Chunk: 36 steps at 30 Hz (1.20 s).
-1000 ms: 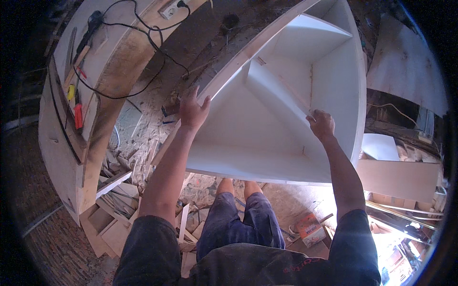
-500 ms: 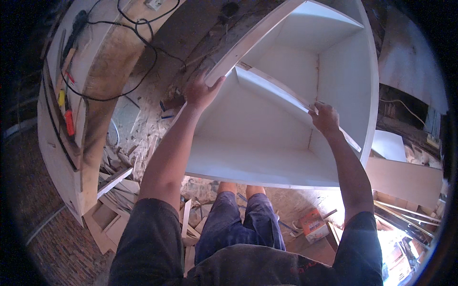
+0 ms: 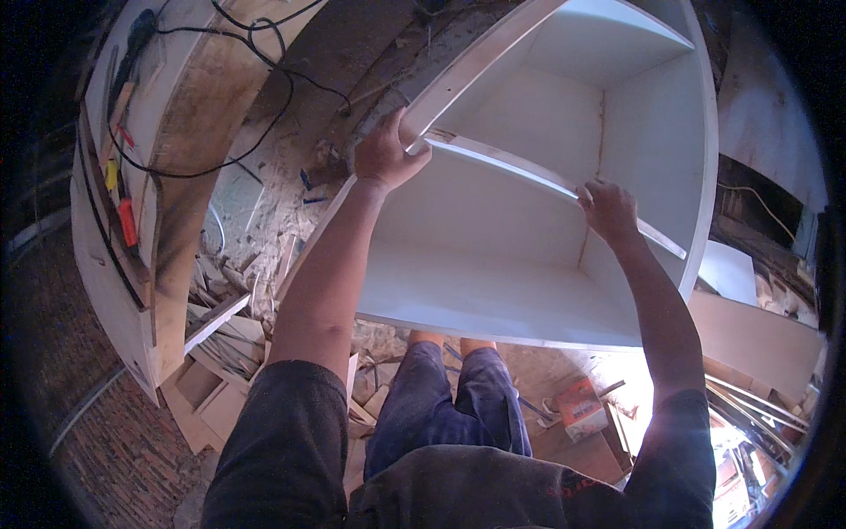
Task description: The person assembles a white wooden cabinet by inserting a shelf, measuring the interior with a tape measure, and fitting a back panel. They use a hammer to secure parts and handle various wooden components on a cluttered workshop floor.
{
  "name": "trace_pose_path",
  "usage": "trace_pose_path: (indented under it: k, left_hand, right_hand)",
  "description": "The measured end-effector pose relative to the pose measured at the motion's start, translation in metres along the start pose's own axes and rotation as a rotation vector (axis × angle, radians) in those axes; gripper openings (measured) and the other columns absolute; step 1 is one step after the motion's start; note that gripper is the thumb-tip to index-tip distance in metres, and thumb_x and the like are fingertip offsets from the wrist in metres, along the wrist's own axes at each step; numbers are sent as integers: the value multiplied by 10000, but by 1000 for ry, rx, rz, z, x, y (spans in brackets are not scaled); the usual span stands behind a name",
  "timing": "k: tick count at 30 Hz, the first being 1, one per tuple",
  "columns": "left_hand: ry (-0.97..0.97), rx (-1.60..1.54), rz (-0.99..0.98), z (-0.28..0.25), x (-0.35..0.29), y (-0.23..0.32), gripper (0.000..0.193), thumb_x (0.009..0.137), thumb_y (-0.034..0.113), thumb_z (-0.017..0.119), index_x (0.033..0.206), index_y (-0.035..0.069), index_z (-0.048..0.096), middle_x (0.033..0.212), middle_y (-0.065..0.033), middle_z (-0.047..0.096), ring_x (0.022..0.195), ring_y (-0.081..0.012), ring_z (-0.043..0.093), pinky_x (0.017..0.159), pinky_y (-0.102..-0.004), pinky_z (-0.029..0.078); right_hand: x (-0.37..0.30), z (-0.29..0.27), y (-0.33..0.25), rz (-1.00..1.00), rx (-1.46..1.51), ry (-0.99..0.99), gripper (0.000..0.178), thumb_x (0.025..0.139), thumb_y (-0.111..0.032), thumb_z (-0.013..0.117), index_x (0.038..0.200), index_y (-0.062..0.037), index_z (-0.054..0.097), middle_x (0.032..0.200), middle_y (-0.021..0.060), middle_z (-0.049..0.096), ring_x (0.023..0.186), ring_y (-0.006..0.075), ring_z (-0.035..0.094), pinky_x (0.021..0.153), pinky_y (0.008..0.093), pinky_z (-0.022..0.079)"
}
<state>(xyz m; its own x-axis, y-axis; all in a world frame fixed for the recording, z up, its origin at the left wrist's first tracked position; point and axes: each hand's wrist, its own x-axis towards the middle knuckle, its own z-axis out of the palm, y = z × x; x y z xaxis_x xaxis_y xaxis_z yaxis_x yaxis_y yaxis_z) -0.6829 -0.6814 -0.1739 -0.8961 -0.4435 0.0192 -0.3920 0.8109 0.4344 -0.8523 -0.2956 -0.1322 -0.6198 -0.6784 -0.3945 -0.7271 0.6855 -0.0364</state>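
A white open-fronted cabinet (image 3: 498,322) stands before my legs, with a shelf board (image 3: 520,167) across its middle. My left hand (image 3: 388,157) is closed over the front edge of the cabinet's left side panel. Its thumb points inward beside the shelf board's left end. My right hand (image 3: 608,210) grips the front edge of the shelf board, right of its middle, fingers curled over it. Another white shelf (image 3: 621,19) sits further up inside the cabinet. The undersides of both hands' grips are hidden.
At left is a workbench (image 3: 189,141) bearing a black cable (image 3: 292,88) and a red-handled tool (image 3: 127,222). Wood offcuts (image 3: 220,339) litter the floor. An orange box (image 3: 582,407) and a brown panel (image 3: 758,335) lie at right.
The cabinet has shifted slightly right in the picture. The shelf board's left end sits lower and its right end higher, with less of its face showing. Both hands keep their grip.
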Motion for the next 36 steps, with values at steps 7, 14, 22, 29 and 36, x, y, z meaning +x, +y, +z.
trace_pose_path:
  k: [7,14,22,29,36]
  left_hand:
    - [50,21,-14,-2,1,6,779,731,601,773,1272,80,567,1136,-148,684,998,-335,689,801,-457,569]
    - [75,15,-44,6,3,5,798,734,705,722,1206,75,590,1036,-143,709,900,-347,708,730,-465,567]
    - [88,142,-126,14,3,8,723,785,729,653,1086,75,589,966,-153,686,822,-347,706,662,-490,559]
    - [107,163,-67,13,1,7,685,814,689,652,1082,63,578,958,-166,671,820,-351,704,663,-470,568]
    - [74,195,-73,14,7,6,689,823,688,640,1082,52,575,964,-170,680,848,-360,707,687,-479,575]
  right_hand:
    - [25,-11,-12,39,-17,15,141,934,-281,611,999,-179,685,1017,55,651,921,304,677,752,460,576]
    - [24,-18,-13,104,15,-74,266,988,-372,513,1079,-171,663,1114,70,664,994,325,671,825,503,566]
    - [10,0,-23,186,107,100,119,906,-318,649,955,-214,676,1003,22,688,913,309,699,750,484,576]
    - [7,4,-33,186,185,293,132,836,-288,742,929,-215,682,958,-21,683,862,285,701,713,455,567]
    - [21,-14,-27,146,15,169,187,818,-240,762,928,-165,631,945,32,643,904,317,685,740,494,554]
